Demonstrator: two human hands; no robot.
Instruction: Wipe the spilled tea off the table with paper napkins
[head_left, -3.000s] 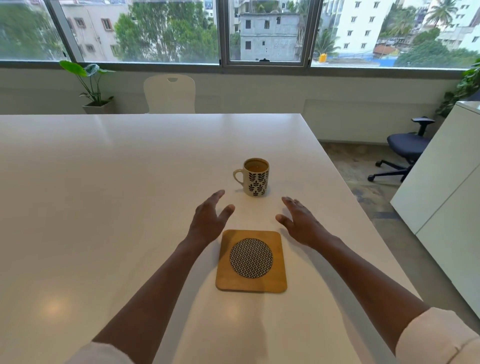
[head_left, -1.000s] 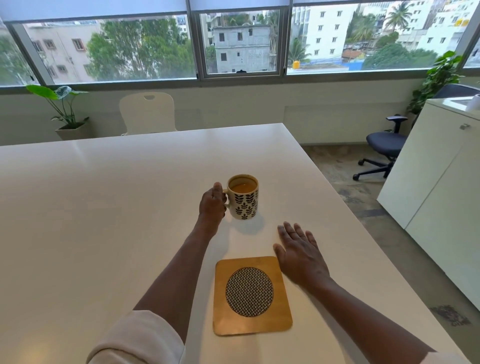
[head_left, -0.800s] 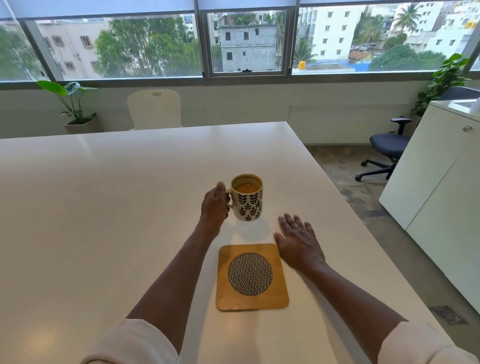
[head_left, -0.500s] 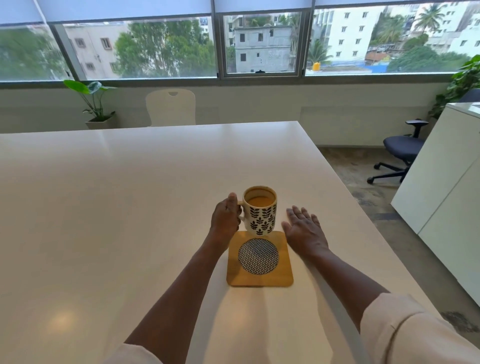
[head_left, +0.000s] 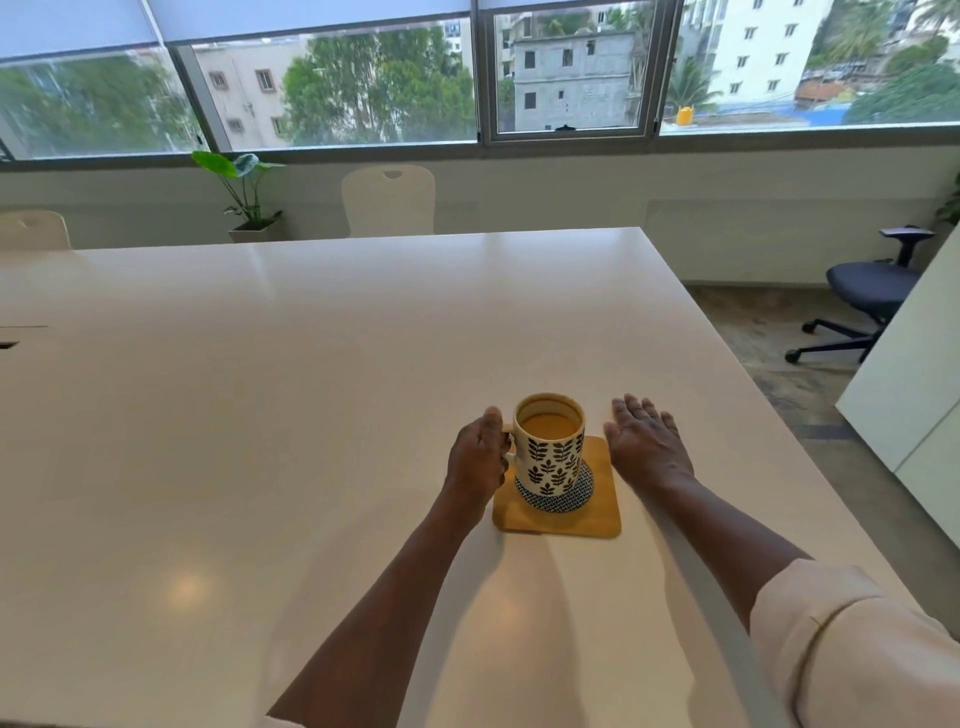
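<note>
A leaf-patterned mug (head_left: 553, 457) filled with tea stands upright on a square wooden coaster (head_left: 602, 512) near the right side of the white table (head_left: 260, 415). My left hand (head_left: 475, 460) grips the mug's handle from the left. To the right of the mug, my right hand (head_left: 647, 441) lies flat with straight fingers, beside the coaster's right edge. No spilled tea and no paper napkins appear in the head view.
The table's right edge (head_left: 753, 384) runs close to my right hand. A white cabinet (head_left: 914, 384) and a dark office chair (head_left: 867, 291) stand on the floor to the right. White chairs (head_left: 389, 200) and a potted plant (head_left: 247, 195) are beyond the far edge.
My left hand took the mug by its handle, lifted it toward me and brought it down onto the coaster. My right hand stayed flat beside the coaster.
</note>
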